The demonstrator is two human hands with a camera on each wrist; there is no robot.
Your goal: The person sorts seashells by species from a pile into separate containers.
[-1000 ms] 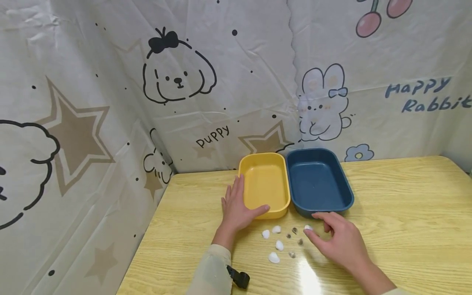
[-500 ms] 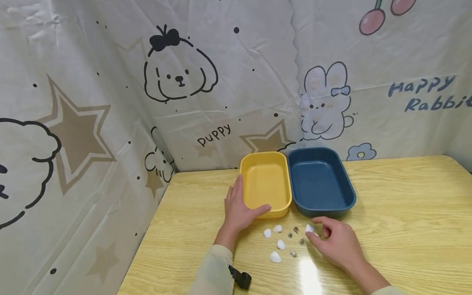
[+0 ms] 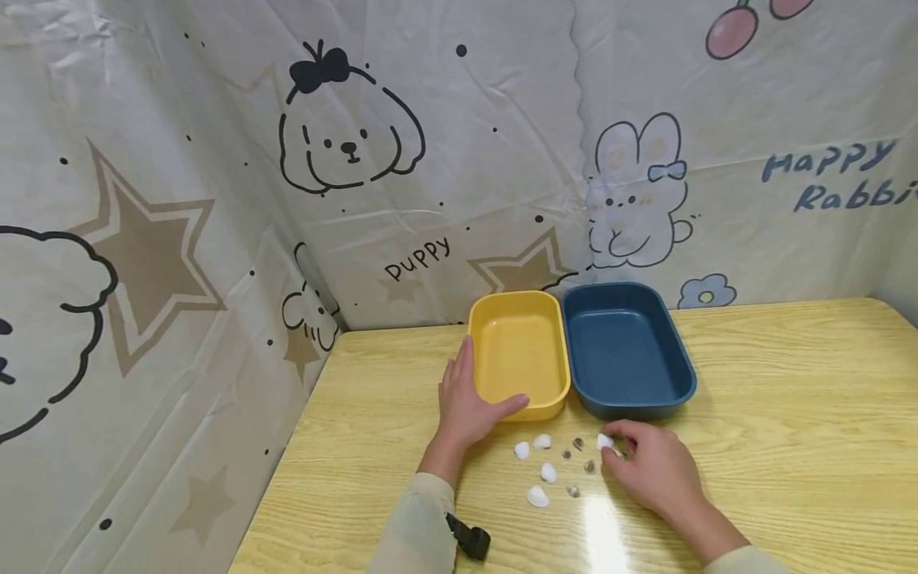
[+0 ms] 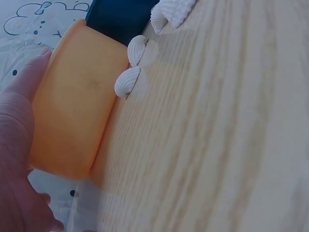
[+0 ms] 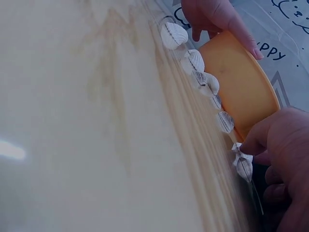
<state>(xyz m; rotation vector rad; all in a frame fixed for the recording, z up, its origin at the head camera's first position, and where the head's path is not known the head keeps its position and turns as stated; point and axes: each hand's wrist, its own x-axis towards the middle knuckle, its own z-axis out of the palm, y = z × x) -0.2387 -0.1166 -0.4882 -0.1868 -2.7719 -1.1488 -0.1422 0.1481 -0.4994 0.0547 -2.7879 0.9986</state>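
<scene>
The right hand [image 3: 656, 470] pinches a white shell [image 3: 605, 441] between thumb and forefinger, just in front of the blue tray [image 3: 624, 351]. The left hand [image 3: 462, 410] lies spread against the yellow tray [image 3: 519, 359], fingers straight along its side, thumb on the near rim. Between the hands, four loose white shells [image 3: 548, 473] and four small dark shells [image 3: 590, 467] (greyish, really) lie on the wooden table [image 3: 789, 438]. Behind hangs a cartoon-printed cloth [image 3: 502, 167].
</scene>
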